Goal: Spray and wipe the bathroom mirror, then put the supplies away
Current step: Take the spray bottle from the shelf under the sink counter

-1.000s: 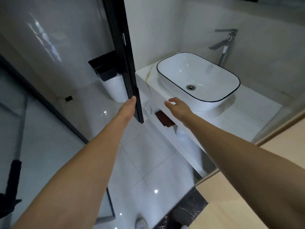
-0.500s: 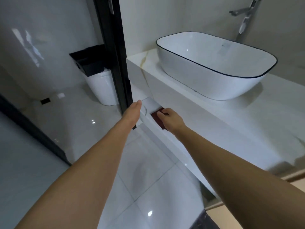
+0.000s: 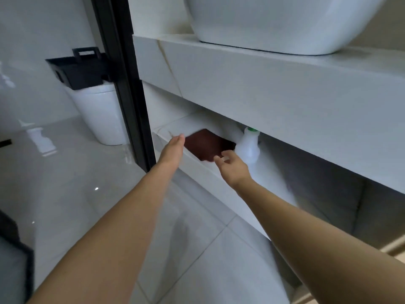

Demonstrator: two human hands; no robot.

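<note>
A dark red-brown folded cloth (image 3: 207,144) lies on the open shelf (image 3: 266,172) under the marble counter. Right beside it stands a white spray bottle (image 3: 248,148) with a green collar; its top is hidden behind the counter's front edge. My left hand (image 3: 174,148) is flat and open, fingertips at the cloth's left edge. My right hand (image 3: 232,165) hovers just in front of the cloth and bottle with fingers curled apart, holding nothing. The mirror is out of view.
A white basin (image 3: 274,25) sits on the counter (image 3: 263,84) overhead. A black door frame (image 3: 125,84) rises at left. Behind glass stands a white bin (image 3: 98,115) topped by a black basket (image 3: 81,70). Glossy floor tiles (image 3: 192,249) lie below.
The view has dropped lower and closer, revealing the shelf and the bottle. Both hands have reached forward to the cloth on the shelf.
</note>
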